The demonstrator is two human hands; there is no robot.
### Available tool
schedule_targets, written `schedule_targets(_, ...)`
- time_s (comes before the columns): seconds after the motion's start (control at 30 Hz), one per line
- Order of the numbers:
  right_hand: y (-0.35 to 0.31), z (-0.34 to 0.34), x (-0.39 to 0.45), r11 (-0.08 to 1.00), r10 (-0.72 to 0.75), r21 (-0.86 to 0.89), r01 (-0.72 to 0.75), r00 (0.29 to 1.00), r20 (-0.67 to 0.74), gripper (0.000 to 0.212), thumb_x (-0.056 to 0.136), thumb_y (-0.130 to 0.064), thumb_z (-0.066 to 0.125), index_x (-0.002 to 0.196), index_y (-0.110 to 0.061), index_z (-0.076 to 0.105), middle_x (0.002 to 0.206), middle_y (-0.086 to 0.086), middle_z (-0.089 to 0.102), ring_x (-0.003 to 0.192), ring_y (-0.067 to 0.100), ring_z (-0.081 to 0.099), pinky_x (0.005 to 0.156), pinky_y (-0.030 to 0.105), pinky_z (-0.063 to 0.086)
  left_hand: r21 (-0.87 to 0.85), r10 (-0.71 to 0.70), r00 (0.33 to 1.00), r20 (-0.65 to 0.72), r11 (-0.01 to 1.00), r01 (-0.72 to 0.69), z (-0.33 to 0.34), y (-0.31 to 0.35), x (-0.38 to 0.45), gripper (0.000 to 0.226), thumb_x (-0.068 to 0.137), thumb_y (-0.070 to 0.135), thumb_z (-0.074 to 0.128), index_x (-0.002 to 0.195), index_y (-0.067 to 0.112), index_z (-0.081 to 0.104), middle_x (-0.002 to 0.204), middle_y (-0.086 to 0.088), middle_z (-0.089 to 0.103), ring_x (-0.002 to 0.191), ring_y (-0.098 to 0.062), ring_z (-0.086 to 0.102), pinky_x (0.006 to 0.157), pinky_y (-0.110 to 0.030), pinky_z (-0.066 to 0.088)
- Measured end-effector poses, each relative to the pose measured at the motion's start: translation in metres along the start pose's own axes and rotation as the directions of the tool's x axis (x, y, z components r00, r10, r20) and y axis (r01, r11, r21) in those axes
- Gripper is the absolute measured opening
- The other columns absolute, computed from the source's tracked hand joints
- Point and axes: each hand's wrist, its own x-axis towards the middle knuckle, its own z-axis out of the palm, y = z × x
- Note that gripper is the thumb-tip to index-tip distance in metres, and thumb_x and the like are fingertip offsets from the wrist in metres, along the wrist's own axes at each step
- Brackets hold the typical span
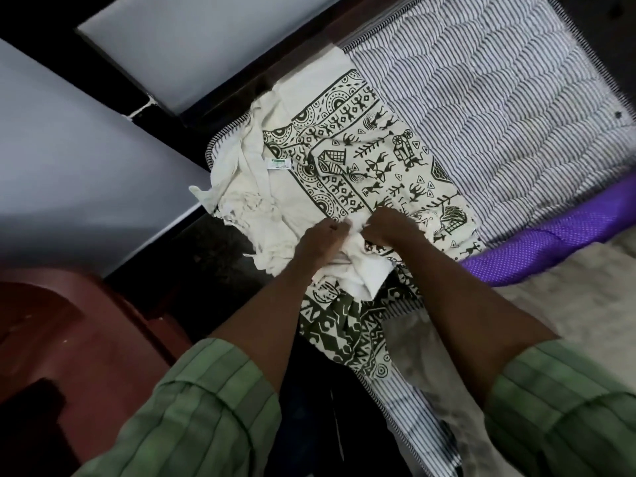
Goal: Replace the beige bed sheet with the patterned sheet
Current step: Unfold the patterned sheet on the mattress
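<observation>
both left hand (318,241) and right hand (390,225) clutch the bunched patterned sheet (375,160) lying beneath them.

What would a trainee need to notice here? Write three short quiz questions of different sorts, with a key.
1. True or false: the patterned sheet is spread flat over the whole striped mattress.
2. Which hands grip the sheet: A) left hand only, B) right hand only, C) both?
3. Fill in: the purple cloth lies on the person's ____ side of the sheet.

Key: 1 false, it is bunched at one end; 2 C; 3 right.
</observation>
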Motion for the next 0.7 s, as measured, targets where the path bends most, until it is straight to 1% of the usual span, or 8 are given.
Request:
schedule_targets(0.07, -0.009, 0.002, -0.005, 0.973, 0.020, -0.229, 0.011, 0.991, 0.131, 0.041, 0.080, -0.027, 0.061, 0.114, -0.008, 0.070, 0.115, 0.014, 0.072, 0.109, 0.031, 0.069, 0.097, 0.046, 0.055, 0.263, 0.101, 0.995, 0.021, 0.959, -0.103, -0.008, -0.003, -0.008, 0.078, 0.088, 0.082, 0.019, 0.096, 0.023, 0.070, 0.094, 0.002, 0.073, 0.092, -0.024, 0.067, 0.089, -0.041, 0.050)
schedule_targets(0.13, -0.013, 0.006, -0.005, 0.934, 0.033, -0.352, 0.061, 0.966, 0.255, 0.033, 0.076, -0.018, 0.064, 0.102, -0.002, 0.075, 0.091, 0.010, 0.075, 0.089, 0.027, 0.074, 0.090, 0.047, 0.060, 0.505, 0.166, 0.984, -0.066, 0.856, -0.111, -0.015, -0.015, -0.008, 0.076, 0.095, 0.070, 0.014, 0.106, 0.020, 0.070, 0.106, -0.003, 0.073, 0.101, -0.027, 0.066, 0.094, -0.043, 0.047)
schedule_targets(0.17, -0.015, 0.010, -0.005, 0.915, 0.023, -0.393, 0.093, 0.960, 0.280, 0.029, 0.073, -0.018, 0.065, 0.095, -0.002, 0.075, 0.084, 0.008, 0.074, 0.083, 0.026, 0.073, 0.086, 0.048, 0.062, 0.535, 0.163, 0.976, -0.143, 0.843, -0.062, -0.021, -0.020, -0.011, 0.062, 0.100, 0.060, 0.024, 0.109, 0.019, 0.070, 0.111, -0.005, 0.073, 0.106, -0.030, 0.065, 0.096, -0.042, 0.046)
schedule_targets(0.23, -0.014, 0.020, 0.000, 0.890, -0.090, -0.425, 0.166, 0.977, 0.195, 0.035, 0.073, -0.028, 0.067, 0.103, -0.011, 0.071, 0.106, 0.007, 0.073, 0.100, 0.029, 0.071, 0.093, 0.048, 0.057, 0.478, 0.087, 0.951, -0.297, 0.876, 0.069, -0.035, -0.031, -0.012, 0.028, 0.097, 0.036, 0.047, 0.108, 0.021, 0.069, 0.112, -0.004, 0.071, 0.110, -0.030, 0.064, 0.098, -0.038, 0.044)
schedule_targets(0.37, -0.030, 0.034, 0.008, 0.937, -0.350, -0.032, 0.348, 0.931, -0.101, 0.047, 0.080, -0.032, 0.068, 0.126, -0.030, 0.059, 0.128, -0.001, 0.063, 0.123, 0.027, 0.059, 0.101, 0.043, 0.048, 0.218, -0.040, 0.871, -0.490, 0.961, 0.167, -0.063, -0.048, -0.009, 0.025, 0.086, 0.018, 0.056, 0.108, 0.025, 0.064, 0.115, -0.004, 0.065, 0.109, -0.029, 0.063, 0.093, -0.039, 0.049)
schedule_targets(0.47, -0.062, 0.043, 0.017, 0.939, -0.332, 0.090, 0.333, 0.943, -0.022, 0.048, 0.088, -0.046, 0.065, 0.132, -0.028, 0.057, 0.130, -0.002, 0.064, 0.121, 0.021, 0.060, 0.105, 0.041, 0.045, 0.179, -0.005, 0.786, -0.618, 0.973, 0.148, -0.079, -0.053, -0.002, 0.037, 0.077, 0.011, 0.064, 0.111, 0.019, 0.055, 0.118, -0.006, 0.053, 0.102, -0.031, 0.061, 0.079, -0.043, 0.052)
schedule_targets(0.57, -0.087, 0.052, 0.031, 0.963, -0.268, 0.047, 0.266, 0.962, 0.059, 0.049, 0.086, -0.060, 0.068, 0.121, -0.026, 0.061, 0.124, 0.000, 0.063, 0.117, 0.023, 0.059, 0.103, 0.042, 0.045, 0.181, 0.012, 0.750, -0.661, 0.973, 0.144, -0.097, -0.058, 0.015, 0.059, 0.072, 0.017, 0.076, 0.125, 0.019, 0.049, 0.128, -0.007, 0.048, 0.113, -0.031, 0.056, 0.084, -0.048, 0.053)
schedule_targets(0.7, -0.114, 0.054, 0.042, 0.907, -0.336, 0.219, 0.360, 0.931, -0.140, 0.029, 0.090, -0.036, 0.074, 0.108, -0.017, 0.064, 0.101, 0.001, 0.066, 0.104, 0.022, 0.063, 0.090, 0.035, 0.047, 0.219, 0.003, 0.768, -0.640, 0.959, 0.179, -0.116, -0.071, 0.034, 0.062, 0.078, 0.029, 0.074, 0.134, 0.018, 0.048, 0.139, -0.008, 0.048, 0.130, -0.030, 0.046, 0.097, -0.051, 0.047)
